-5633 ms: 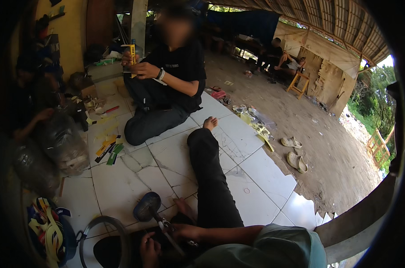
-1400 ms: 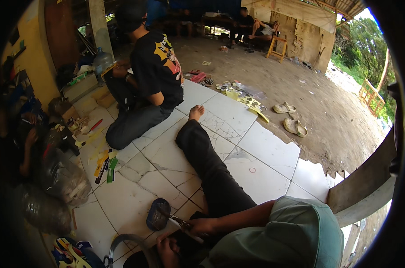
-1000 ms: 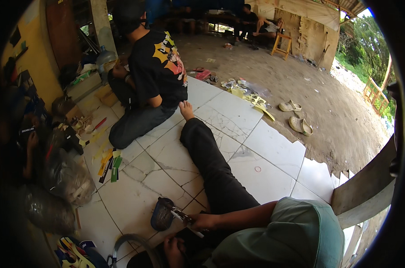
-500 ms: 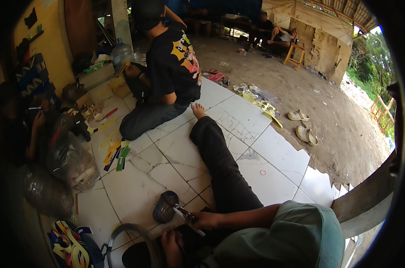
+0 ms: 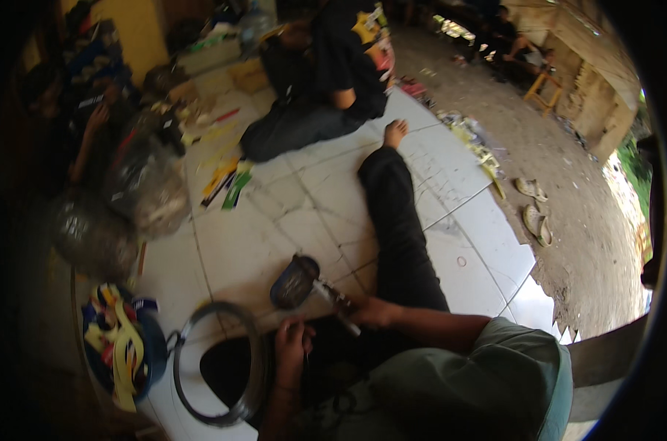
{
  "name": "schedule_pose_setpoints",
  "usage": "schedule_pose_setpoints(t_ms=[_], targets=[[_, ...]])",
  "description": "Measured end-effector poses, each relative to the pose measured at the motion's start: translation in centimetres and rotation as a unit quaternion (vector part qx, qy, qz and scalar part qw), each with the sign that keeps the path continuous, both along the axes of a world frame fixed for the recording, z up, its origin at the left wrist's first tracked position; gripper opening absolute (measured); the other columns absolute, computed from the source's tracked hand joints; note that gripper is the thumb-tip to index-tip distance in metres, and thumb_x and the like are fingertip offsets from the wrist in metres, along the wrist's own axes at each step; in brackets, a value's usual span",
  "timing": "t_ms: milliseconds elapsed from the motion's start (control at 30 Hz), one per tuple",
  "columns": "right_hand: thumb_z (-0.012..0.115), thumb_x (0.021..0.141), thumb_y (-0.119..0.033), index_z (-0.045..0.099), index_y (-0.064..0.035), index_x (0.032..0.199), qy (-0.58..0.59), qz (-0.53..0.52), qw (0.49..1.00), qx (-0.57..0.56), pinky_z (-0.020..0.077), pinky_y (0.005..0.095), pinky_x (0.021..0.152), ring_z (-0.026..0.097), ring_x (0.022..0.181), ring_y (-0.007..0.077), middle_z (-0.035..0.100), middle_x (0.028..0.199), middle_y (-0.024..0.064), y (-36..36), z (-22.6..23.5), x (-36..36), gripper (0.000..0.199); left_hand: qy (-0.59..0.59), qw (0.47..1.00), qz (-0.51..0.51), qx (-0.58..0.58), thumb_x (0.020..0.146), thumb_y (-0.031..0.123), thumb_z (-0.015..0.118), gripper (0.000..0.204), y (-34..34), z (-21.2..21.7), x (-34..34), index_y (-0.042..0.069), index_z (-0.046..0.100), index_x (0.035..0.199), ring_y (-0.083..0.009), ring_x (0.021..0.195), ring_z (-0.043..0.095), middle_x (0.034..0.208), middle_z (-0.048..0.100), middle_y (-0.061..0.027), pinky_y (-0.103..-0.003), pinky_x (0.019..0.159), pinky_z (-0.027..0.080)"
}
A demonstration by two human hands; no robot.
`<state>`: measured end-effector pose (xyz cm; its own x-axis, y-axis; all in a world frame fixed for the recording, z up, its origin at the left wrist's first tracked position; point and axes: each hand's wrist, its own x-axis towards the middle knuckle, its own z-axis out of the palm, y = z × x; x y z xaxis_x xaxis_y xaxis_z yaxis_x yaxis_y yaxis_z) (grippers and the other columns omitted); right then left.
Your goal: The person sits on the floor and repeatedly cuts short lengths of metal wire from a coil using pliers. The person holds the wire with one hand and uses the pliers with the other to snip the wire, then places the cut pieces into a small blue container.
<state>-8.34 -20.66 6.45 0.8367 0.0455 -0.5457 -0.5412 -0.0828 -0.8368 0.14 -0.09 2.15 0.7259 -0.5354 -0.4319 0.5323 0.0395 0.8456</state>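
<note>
My right hand point(image 5: 375, 312), at the end of a bent arm in a green sleeve, is closed round a long tool point(image 5: 335, 300) with a pale shaft and dark parts; its exact kind is unclear. The tool's far end meets or overlaps a dark blue oval dish-like thing point(image 5: 294, 283) on the tiles. My left hand point(image 5: 295, 339) is closed, fingers curled together over my dark-clad lap. A thin line shows below its fingers, too blurred to name. Left of that hand, a grey ring point(image 5: 194, 397), looking like a coil of wire, leans by my leg.
A dark bucket point(image 5: 157, 359) of yellow and coloured strips stands at left. Stuffed plastic bags point(image 5: 91, 235) lie beyond it. Coloured strips point(image 5: 236, 189) lie on the cracked tiles. A seated co-worker point(image 5: 326, 95) is ahead; pale clogs point(image 5: 537, 224) rest on the dirt at right.
The whole view has shifted: the scene now sits further right, and the floor and strips sit higher. The bucket and ring show more fully. My right hand still grips the tool.
</note>
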Motion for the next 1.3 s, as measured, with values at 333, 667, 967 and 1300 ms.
schedule_pose_setpoints(t_ms=[333, 667, 967, 1300], targets=[[0.051, 0.062, -0.004, 0.047, -0.0056, 0.103, -0.011, 0.049, 0.995, 0.084, 0.038, 0.0237, 0.067, 0.046, 0.076, 0.0122, 0.046, 0.084, 0.0024, -2.2, 0.0, 0.7, 0.041, -0.018, 0.999, 0.02, -0.033, 0.088, 0.011, 0.045, 0.022, -0.6, 0.6, 1.0, -0.001, 0.047, 0.107, -0.0026, 0.042, 0.034, 0.068, 0.054, -0.0064, -0.017, 0.036, 0.026], [0.05, 0.058, -0.003, 0.047, -0.0045, 0.101, 0.026, 0.093, 0.994, 0.06, 0.0349, 0.0231, 0.068, 0.042, 0.076, 0.0124, 0.044, 0.082, 0.0021, -1.9, 1.0, 1.2, 0.043, -0.018, 1.0, -0.019, 0.012, 0.089, 0.011, 0.045, 0.021, 0.1, 0.8, -0.6, 0.0, 0.05, 0.106, -0.0013, 0.041, 0.03, 0.062, 0.051, -0.0029, -0.016, 0.037, 0.023], [0.051, 0.058, -0.003, 0.047, -0.0042, 0.099, 0.024, 0.129, 0.99, 0.048, 0.0329, 0.021, 0.06, 0.041, 0.068, 0.0113, 0.042, 0.073, 0.0012, -2.0, 0.4, 1.4, 0.042, -0.028, 0.999, -0.018, 0.029, 0.089, 0.011, 0.046, 0.022, 0.6, 1.0, -1.2, 0.001, 0.053, 0.106, -0.0017, 0.042, 0.031, 0.062, 0.051, -0.0021, -0.017, 0.037, 0.023], [0.051, 0.061, -0.004, 0.046, -0.0035, 0.098, -0.004, 0.119, 0.992, 0.051, 0.0331, 0.0225, 0.053, 0.041, 0.061, 0.0104, 0.042, 0.072, 0.0018, -2.0, -1.0, 1.5, 0.037, -0.082, 0.994, -0.022, 0.062, 0.088, 0.012, 0.046, 0.021, 0.8, 0.0, -1.2, 0.003, 0.055, 0.105, -0.0024, 0.045, 0.036, 0.06, 0.052, -0.0008, -0.017, 0.04, 0.027]])
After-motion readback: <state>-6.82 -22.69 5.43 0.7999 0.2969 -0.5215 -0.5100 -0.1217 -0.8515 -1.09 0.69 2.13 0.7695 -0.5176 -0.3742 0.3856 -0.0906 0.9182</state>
